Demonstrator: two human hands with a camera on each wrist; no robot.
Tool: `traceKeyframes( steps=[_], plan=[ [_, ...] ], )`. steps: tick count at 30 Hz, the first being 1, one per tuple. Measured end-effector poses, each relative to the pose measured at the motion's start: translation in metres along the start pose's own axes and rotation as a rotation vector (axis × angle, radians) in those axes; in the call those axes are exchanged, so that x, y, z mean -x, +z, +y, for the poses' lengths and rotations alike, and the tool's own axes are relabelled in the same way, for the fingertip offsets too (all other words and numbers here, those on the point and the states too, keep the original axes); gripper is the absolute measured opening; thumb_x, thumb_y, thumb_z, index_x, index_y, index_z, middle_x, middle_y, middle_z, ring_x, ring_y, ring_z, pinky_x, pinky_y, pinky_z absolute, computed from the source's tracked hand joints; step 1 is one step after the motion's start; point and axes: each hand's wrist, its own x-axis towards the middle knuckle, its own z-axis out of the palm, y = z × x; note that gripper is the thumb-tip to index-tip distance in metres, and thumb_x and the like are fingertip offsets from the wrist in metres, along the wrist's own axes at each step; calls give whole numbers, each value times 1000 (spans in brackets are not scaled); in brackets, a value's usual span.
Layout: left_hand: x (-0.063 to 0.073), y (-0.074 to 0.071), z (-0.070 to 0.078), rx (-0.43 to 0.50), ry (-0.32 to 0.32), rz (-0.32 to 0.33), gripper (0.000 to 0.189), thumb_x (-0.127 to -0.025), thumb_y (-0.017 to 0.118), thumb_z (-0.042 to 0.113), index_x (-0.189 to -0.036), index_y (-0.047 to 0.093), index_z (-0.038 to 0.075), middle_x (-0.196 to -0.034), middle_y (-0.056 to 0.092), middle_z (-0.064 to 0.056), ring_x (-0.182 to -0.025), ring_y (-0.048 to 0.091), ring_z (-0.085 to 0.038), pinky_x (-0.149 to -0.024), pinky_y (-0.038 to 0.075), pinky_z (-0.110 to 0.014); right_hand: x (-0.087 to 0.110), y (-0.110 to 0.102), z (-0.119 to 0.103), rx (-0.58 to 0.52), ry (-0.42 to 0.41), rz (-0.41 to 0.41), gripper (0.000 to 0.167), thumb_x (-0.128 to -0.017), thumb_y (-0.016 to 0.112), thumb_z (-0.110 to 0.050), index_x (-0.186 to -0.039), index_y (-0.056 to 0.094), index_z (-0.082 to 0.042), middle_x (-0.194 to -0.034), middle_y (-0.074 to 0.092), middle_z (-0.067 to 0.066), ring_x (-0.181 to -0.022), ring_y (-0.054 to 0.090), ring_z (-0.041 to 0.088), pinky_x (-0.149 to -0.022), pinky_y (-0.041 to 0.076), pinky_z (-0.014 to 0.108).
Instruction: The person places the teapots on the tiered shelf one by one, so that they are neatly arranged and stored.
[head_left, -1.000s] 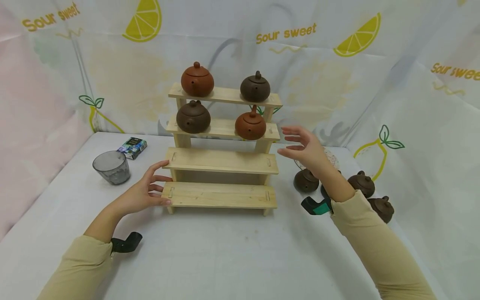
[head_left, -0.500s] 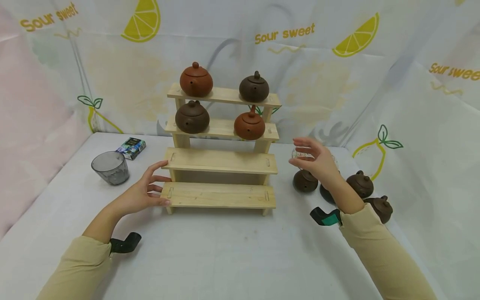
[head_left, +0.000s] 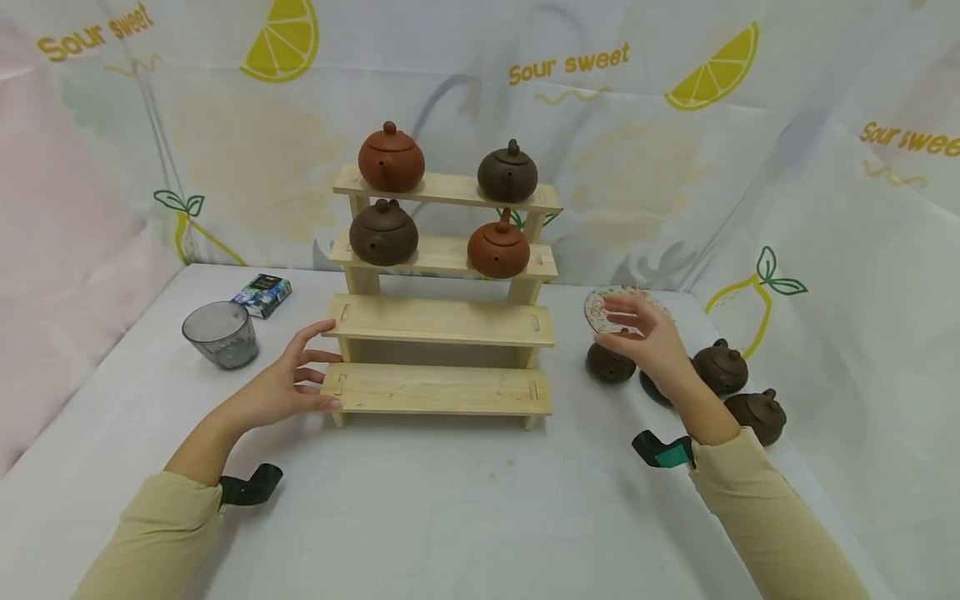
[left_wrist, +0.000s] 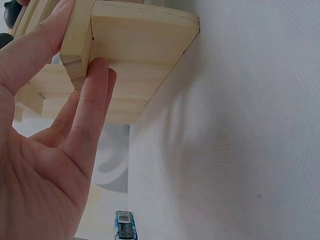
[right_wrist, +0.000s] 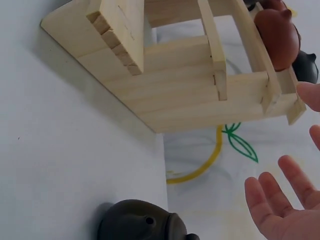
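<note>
A four-step wooden stand point(head_left: 442, 321) bears a reddish-brown teapot point(head_left: 392, 161) and a dark one point(head_left: 507, 174) on top. One step lower sit a dark brown teapot point(head_left: 384, 234) and a reddish one point(head_left: 498, 247). My left hand point(head_left: 273, 387) holds the stand's left end, thumb at the bottom board point(left_wrist: 77, 45) and fingertips behind its edge in the left wrist view. With fingers spread and loosely bent, my right hand point(head_left: 652, 342) is in the air over a dark teapot point(head_left: 609, 363) right of the stand. Nothing is in its grasp.
More dark teapots point(head_left: 721, 368) stand along the right side of the table, partly behind my right forearm. A patterned round plate point(head_left: 600, 308) lies behind my right hand. A grey glass cup point(head_left: 222, 335) and a small box point(head_left: 262, 296) are at the left.
My right hand has moved away from the stand, rightward and down toward the dark teapots, uncovering part of the plate. My left hand has stayed on the stand.
</note>
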Motion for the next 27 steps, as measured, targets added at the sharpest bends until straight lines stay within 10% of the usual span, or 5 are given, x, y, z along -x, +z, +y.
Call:
traceKeyframes(
  steps=[18,27],
  plan=[
    [0,0,1,10,5,5,106,-74,78,9,-147,3,26,-131,40,-29,-100,54,-34,-77,47,-30,26,-12,36,54,164,70,57,-86,69,-16,-133,43,3,-133,43,20,-121,41,33,-83,40,15],
    [0,0,2,14,8,1,106,-74,79,10,-147,3,26,-132,39,-29,-100,54,-34,-77,47,-30,29,-11,51,55,228,89,62,-82,72,-12,-134,42,2,-141,38,18,-130,32,32,-102,29,44]
  ],
)
